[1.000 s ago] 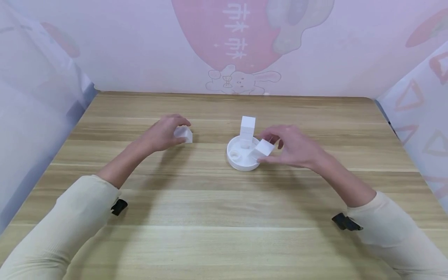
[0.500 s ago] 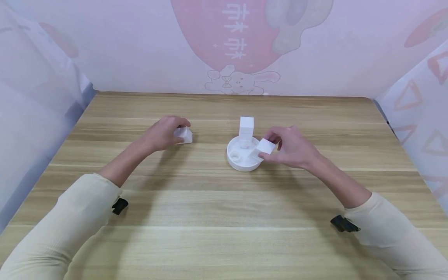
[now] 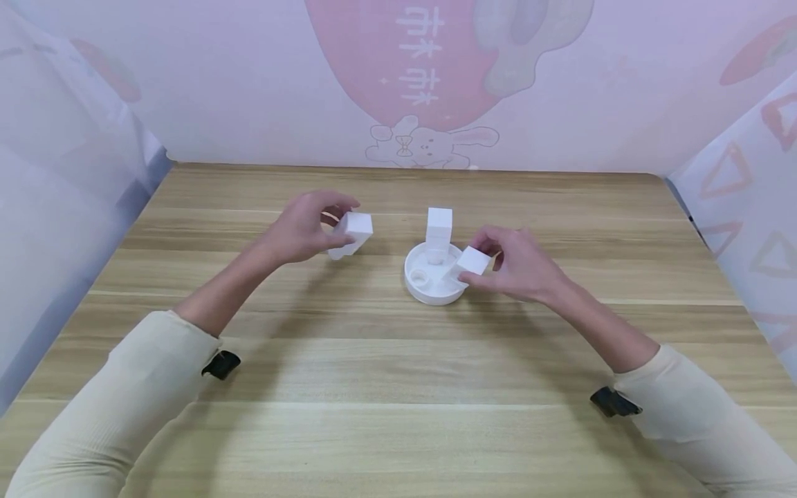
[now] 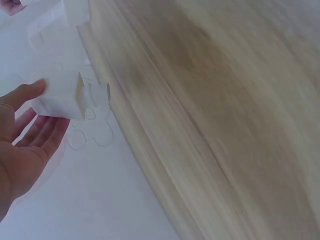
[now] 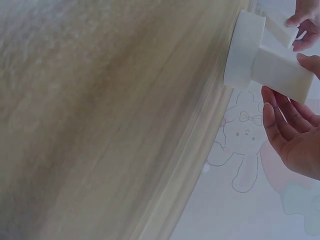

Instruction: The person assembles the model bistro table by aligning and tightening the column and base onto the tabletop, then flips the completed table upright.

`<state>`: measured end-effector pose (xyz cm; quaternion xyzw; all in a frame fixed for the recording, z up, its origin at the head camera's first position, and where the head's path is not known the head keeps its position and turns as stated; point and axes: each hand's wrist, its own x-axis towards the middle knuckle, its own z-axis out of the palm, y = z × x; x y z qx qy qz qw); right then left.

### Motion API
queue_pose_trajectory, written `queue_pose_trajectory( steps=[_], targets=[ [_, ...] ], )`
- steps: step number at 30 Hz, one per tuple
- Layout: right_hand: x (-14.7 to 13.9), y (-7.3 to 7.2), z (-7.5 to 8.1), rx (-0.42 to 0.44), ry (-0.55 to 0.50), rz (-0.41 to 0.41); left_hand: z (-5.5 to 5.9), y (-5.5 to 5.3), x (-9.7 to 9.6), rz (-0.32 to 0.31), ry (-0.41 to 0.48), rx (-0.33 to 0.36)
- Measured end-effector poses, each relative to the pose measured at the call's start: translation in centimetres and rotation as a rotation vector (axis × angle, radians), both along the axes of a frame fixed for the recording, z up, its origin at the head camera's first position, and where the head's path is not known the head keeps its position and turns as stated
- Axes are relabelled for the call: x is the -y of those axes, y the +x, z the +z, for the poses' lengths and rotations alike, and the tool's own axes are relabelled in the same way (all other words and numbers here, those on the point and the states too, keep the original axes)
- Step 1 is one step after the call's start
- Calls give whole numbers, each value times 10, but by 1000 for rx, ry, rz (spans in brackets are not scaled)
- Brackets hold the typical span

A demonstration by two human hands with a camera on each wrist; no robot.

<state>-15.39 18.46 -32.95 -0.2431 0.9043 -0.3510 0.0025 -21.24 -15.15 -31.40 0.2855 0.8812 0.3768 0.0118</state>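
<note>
My left hand (image 3: 301,232) pinches a white square-sided block (image 3: 358,224) above the table, left of a round white base. In the left wrist view, a narrower round peg (image 4: 98,95) sticks out of this block's lower end. My right hand (image 3: 519,266) holds a second white block (image 3: 472,260) between thumb and fingers at the right side of the base (image 3: 434,299). The right wrist view shows that block (image 5: 282,75) meeting the base (image 5: 243,50). A third white block (image 3: 439,223) stands upright at the back of the base. A round socket (image 3: 418,277) shows at its front left.
The wooden table (image 3: 398,415) spreads around the base. Behind it stands a pale pink backdrop (image 3: 249,83) with a printed rabbit, and white sheets (image 3: 56,173) hang at the sides. Black clips (image 3: 221,364) sit by both sleeves.
My left hand has lifted its block off the table, tilted it and brought it right towards the base. My right hand and its block have barely moved.
</note>
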Motion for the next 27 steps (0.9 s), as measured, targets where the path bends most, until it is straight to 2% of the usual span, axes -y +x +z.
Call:
queue_pose_trajectory(
  steps=[4,9,13,15,23,27],
  targets=[
    [0,1,0,0,1,-22,2,5,-10,-5,92,93],
    [0,1,-1,19,3,-33,6,11,-22,-40,228,223],
    [0,1,-1,26,2,-38,10,17,-32,-66,298,282],
    [0,1,-1,27,2,-40,11,20,-36,-78,310,288],
    [2,1,1,55,24,-67,13,27,-55,-173,333,229],
    [3,1,2,61,44,-79,13,28,-64,-186,351,223]
  ],
)
